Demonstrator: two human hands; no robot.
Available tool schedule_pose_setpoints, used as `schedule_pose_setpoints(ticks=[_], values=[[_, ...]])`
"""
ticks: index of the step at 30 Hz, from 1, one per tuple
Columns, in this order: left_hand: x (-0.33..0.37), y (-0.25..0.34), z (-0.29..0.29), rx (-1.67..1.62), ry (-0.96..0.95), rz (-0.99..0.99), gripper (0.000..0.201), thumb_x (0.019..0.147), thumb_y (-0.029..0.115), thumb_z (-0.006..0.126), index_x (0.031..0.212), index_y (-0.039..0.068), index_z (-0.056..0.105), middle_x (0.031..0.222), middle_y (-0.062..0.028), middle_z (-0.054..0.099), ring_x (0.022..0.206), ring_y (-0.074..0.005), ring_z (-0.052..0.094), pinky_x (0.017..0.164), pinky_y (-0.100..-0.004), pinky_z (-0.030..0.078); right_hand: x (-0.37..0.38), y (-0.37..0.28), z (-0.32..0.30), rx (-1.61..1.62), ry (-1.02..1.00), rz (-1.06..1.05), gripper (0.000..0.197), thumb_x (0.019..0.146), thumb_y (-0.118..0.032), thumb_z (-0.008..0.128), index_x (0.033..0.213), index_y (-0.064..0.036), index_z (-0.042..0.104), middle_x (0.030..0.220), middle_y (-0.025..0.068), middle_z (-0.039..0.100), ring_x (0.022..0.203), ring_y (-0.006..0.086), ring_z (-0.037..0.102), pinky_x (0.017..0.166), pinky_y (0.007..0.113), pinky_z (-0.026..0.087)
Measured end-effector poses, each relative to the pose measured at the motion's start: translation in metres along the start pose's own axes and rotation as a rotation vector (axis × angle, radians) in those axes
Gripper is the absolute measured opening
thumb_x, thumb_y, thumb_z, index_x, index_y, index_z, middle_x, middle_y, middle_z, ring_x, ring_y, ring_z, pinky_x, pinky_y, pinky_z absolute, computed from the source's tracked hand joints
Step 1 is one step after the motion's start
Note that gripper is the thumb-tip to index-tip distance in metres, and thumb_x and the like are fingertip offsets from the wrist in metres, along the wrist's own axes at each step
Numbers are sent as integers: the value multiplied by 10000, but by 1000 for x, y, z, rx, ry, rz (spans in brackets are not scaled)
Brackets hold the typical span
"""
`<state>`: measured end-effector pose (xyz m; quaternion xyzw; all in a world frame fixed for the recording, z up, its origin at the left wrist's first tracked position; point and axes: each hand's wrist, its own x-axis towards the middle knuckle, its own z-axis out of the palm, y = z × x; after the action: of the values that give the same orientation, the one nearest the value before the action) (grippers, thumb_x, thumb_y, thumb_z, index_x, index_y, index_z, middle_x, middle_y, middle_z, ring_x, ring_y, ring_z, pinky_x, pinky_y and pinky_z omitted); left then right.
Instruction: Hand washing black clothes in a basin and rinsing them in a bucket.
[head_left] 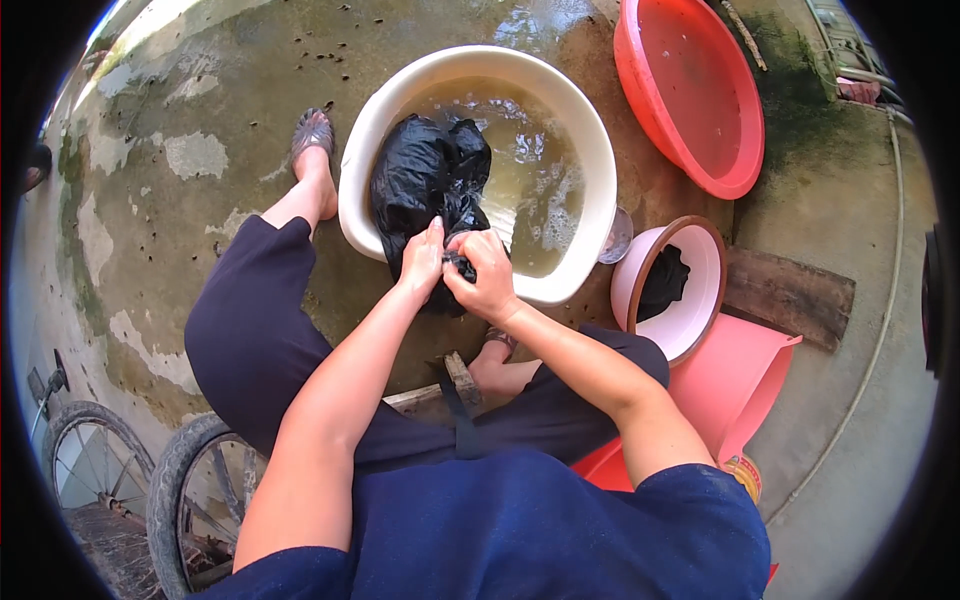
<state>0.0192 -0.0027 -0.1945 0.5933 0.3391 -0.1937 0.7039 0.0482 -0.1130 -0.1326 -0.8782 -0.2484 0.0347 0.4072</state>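
A wet black garment (425, 170) lies partly in a white basin (597, 150) of murky, soapy water, its near end drawn over the rim toward me. My left hand (422, 258) grips this end at the basin's near edge. Right beside it, my right hand (482, 272) has its fingers curled round a bunched fold of the same black cloth. Both hands almost touch each other. Part of the cloth hangs below them outside the rim, and my fingers hide some of the fold.
To the right stand a red basin (748, 130) with water, a tilted pink-white bowl (640, 262) holding black cloth (664, 282), a wooden board (790, 290) and a pink plastic container (735, 375). Bicycle wheels (190, 500) are at lower left. A hose (868, 370) runs along the right.
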Motion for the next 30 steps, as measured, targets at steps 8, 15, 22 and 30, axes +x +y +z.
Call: schedule_pose_setpoints(ticks=[8,15,22,30], values=[[1,44,39,401,-151,307,511,823,419,460,1114,2,500,1052,-245,545,1009,-368,513,866,-382,388,131,147,-6,-16,426,856,407,662,-267,562,946,26,572,934,259,584,861,366,578,785,402,438],[5,103,34,944,247,460,762,663,291,651,1308,97,295,1030,-154,533,984,-295,509,861,-457,354,146,152,-105,121,80,588,540,679,-326,673,1089,-9,520,1029,126,564,924,202,535,805,309,417],[1,46,45,1307,83,733,809,678,430,638,1319,85,288,1323,-169,303,1226,-302,282,1009,-484,206,141,182,-23,-258,-175,775,820,634,-481,612,1305,-86,353,1326,279,289,1240,339,310,1020,375,259],[30,37,40,1126,264,536,893,620,363,696,1310,13,252,1314,-124,343,1189,-255,337,1020,-422,223,128,176,-55,-469,-356,304,358,716,-338,621,887,-25,603,1103,201,525,1000,342,502,882,391,385]])
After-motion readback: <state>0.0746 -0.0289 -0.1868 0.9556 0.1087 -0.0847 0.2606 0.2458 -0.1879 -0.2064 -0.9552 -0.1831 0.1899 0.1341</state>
